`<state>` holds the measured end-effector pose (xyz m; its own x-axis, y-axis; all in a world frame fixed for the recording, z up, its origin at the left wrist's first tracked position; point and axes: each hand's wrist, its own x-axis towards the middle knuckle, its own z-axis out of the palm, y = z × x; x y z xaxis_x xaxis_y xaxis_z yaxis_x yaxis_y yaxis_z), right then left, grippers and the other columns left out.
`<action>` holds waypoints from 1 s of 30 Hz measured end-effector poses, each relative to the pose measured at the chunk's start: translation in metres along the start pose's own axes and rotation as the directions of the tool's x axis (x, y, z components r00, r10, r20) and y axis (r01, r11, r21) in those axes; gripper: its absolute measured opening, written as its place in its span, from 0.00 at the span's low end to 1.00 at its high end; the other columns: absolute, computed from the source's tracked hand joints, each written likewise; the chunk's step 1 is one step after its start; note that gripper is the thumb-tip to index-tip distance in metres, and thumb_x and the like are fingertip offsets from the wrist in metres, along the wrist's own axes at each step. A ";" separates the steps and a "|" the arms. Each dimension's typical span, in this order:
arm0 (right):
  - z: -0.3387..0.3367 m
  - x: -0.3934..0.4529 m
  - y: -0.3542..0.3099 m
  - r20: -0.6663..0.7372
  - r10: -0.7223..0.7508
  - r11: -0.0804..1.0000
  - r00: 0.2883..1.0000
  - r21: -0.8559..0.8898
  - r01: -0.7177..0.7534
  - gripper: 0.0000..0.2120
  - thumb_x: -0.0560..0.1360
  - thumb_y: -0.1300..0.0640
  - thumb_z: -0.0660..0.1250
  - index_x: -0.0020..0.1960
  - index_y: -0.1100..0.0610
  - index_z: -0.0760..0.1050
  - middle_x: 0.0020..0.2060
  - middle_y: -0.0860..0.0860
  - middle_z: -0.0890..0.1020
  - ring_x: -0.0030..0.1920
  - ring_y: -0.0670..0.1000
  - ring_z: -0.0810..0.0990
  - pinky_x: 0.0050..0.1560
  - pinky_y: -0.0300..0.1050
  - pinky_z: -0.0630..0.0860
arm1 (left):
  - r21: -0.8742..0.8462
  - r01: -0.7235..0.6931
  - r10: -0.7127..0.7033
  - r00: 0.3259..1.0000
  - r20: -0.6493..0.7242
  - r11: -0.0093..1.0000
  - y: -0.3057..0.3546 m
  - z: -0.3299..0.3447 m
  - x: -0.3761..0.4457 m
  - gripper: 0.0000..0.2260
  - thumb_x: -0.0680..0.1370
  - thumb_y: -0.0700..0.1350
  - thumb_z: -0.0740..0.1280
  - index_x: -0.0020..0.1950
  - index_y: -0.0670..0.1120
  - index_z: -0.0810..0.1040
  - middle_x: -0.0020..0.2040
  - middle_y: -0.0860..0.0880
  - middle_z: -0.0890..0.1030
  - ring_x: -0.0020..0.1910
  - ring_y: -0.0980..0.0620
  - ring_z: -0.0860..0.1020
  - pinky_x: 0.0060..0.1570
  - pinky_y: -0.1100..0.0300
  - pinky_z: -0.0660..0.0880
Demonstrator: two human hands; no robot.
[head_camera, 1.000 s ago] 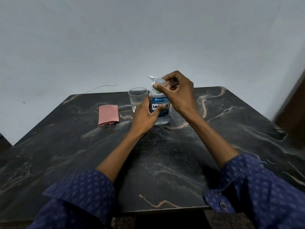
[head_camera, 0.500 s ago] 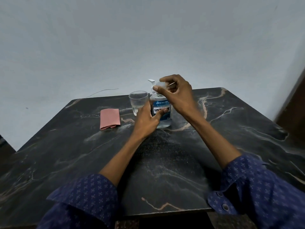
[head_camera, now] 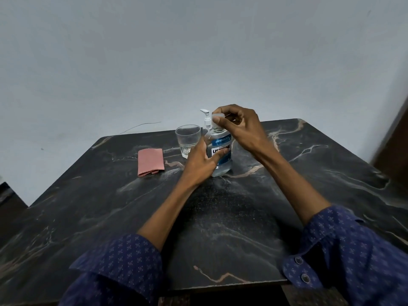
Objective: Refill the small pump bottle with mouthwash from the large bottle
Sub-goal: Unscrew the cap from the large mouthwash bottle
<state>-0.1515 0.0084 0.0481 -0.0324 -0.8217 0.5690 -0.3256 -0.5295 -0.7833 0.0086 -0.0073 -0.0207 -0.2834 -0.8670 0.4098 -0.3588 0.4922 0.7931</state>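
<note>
Near the table's [head_camera: 331, 173] far edge, the left hand [head_camera: 199, 164] grips the large bottle [head_camera: 220, 151]; the right hand [head_camera: 238, 127] pinches its cap [head_camera: 217, 118]. The pump bottle [head_camera: 206, 120] stands hidden just behind; a jolt could topple it.

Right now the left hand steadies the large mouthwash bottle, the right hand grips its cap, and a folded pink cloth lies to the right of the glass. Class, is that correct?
Not quite. The head view shows the folded pink cloth lying left of the glass, not right. The rest holds: left hand on the large mouthwash bottle, right hand on its cap.
</note>
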 end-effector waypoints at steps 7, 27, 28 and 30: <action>0.015 -0.004 -0.018 0.050 -0.135 0.943 0.990 -0.300 0.143 0.12 0.82 0.48 0.65 0.48 0.55 0.79 0.45 0.47 0.82 0.45 0.47 0.80 0.44 0.42 0.75 | -0.165 0.043 -0.047 0.999 -0.020 0.985 0.009 0.004 0.003 0.21 0.74 0.48 0.75 0.67 0.52 0.77 0.56 0.51 0.87 0.55 0.53 0.85 0.62 0.42 0.82; 0.030 0.030 -0.040 0.256 -0.225 0.370 0.940 -0.870 0.326 0.26 0.79 0.46 0.57 0.27 0.58 0.60 0.22 0.52 0.62 0.25 0.56 0.61 0.30 0.44 0.53 | -0.056 0.060 -0.063 0.997 -0.054 0.997 -0.008 -0.017 0.005 0.24 0.73 0.43 0.71 0.69 0.50 0.76 0.53 0.58 0.83 0.53 0.59 0.80 0.46 0.68 0.74; 0.027 0.032 -0.042 0.311 -0.238 0.363 0.920 -0.850 0.381 0.26 0.80 0.45 0.56 0.28 0.58 0.61 0.22 0.52 0.63 0.25 0.56 0.62 0.30 0.45 0.54 | -0.088 0.067 -0.071 0.997 -0.044 0.994 -0.007 -0.018 0.006 0.22 0.73 0.42 0.71 0.66 0.50 0.77 0.53 0.56 0.83 0.52 0.58 0.81 0.47 0.64 0.74; 0.022 0.035 -0.042 0.385 -0.221 0.383 0.896 -0.811 0.443 0.25 0.83 0.41 0.54 0.33 0.56 0.65 0.25 0.53 0.69 0.28 0.57 0.66 0.32 0.47 0.58 | -0.131 0.072 -0.078 0.996 -0.046 0.989 -0.007 -0.018 0.006 0.15 0.73 0.39 0.71 0.57 0.53 0.78 0.47 0.55 0.84 0.46 0.60 0.80 0.46 0.58 0.74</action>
<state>-0.1185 -0.0029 0.0960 0.4068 -0.7004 0.5864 -0.9051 -0.3959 0.1551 0.0256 -0.0176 -0.0155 -0.2135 -0.9055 0.3667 -0.2581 0.4143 0.8728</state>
